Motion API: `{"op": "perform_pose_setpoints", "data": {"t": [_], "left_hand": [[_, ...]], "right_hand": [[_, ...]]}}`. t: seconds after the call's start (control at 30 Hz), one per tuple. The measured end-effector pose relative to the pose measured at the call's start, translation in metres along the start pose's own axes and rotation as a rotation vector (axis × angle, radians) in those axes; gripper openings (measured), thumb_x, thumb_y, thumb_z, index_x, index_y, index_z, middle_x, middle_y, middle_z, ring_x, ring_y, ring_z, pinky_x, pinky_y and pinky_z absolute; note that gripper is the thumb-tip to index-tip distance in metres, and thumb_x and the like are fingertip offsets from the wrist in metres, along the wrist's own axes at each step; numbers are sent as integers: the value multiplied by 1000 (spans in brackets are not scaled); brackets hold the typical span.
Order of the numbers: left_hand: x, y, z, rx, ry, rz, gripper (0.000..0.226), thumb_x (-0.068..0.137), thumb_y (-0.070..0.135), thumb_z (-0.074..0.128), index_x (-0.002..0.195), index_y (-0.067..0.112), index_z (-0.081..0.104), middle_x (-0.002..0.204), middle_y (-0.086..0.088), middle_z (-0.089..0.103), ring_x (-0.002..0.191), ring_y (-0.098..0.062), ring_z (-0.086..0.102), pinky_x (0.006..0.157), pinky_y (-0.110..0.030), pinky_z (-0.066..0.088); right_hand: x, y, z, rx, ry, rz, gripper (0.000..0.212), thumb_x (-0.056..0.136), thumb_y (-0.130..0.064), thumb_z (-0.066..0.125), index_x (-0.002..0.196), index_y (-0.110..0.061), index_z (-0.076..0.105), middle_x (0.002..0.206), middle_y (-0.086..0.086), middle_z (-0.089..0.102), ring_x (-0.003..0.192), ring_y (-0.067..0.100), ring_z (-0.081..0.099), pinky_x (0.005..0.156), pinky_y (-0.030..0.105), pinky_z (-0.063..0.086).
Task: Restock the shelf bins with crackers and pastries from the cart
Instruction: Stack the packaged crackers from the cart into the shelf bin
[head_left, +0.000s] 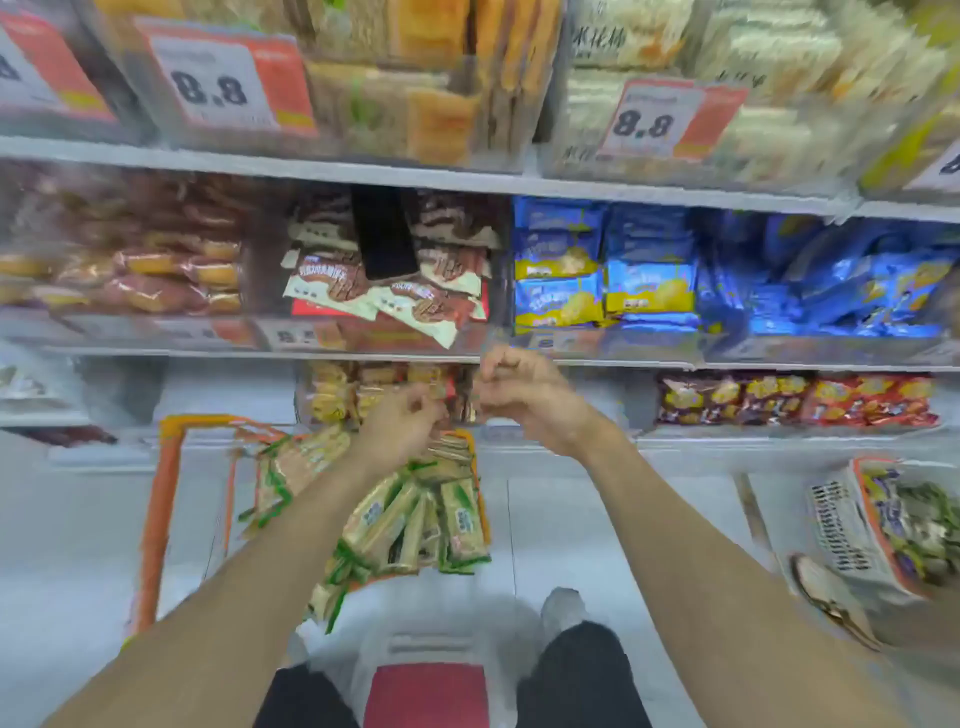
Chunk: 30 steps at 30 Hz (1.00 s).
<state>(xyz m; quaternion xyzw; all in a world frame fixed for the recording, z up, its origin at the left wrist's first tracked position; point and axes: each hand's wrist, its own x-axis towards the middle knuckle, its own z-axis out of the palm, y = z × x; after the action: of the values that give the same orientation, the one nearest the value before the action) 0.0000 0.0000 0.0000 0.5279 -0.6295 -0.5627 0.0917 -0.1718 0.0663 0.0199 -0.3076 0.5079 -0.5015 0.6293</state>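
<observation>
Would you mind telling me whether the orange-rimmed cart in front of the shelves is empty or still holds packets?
Still stocked: the orange-rimmed cart holds a heap of green-edged cracker packets, spread below both hands.

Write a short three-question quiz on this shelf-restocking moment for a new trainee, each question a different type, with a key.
1. True or false: both hands, left hand and right hand, are raised close together in front of the lowest shelf bin.
2. Multiple choice: the blue and yellow packs sit on which side of the brown and white packs? A. left B. right C. below
3. Fill in: the price tags on the top shelf read ___.

Key: 1 true; 2 B; 3 8.8
</observation>
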Motion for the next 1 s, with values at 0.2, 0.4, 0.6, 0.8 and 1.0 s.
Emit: {"op": "perform_pose_setpoints", "data": {"t": [0.2,0.4,0.6,0.8,1.0], "left_hand": [[34,-115,19,853,78,142,21,89,33,57,98,15,62,101,-5,64,110,-24,55,88,-38,49],[55,-148,30,1159,16,168,57,83,61,61,120,18,55,118,-9,54,115,-27,52,90,-37,47],[65,-162,39,1148,70,303,26,79,43,69,81,19,59,78,0,61,80,-25,59,64,-31,46],[54,-175,34,948,183,431,24,98,41,51,93,19,45,74,5,50,73,-19,50,60,-35,35],[41,-168,25,633,367,515,30,102,40,43,104,10,40,63,-1,45,60,-15,45,50,-34,23]], "right_hand": [[47,137,-19,-623,121,122,17,90,3,66,91,-14,63,82,4,63,72,15,60,72,28,49],[83,212,-47,-857,-75,-177,25,83,6,72,90,-17,64,85,1,63,67,-4,57,68,16,47],[113,247,-61,-1008,-45,-312,34,70,-18,87,84,-31,59,67,-11,54,58,8,48,60,33,46],[112,262,-61,-1204,33,-448,32,76,-30,86,86,-15,60,71,-10,53,63,9,48,65,37,48],[92,247,-63,-1115,191,-443,32,86,-36,78,99,-15,57,87,1,65,81,20,60,67,18,42]]}}
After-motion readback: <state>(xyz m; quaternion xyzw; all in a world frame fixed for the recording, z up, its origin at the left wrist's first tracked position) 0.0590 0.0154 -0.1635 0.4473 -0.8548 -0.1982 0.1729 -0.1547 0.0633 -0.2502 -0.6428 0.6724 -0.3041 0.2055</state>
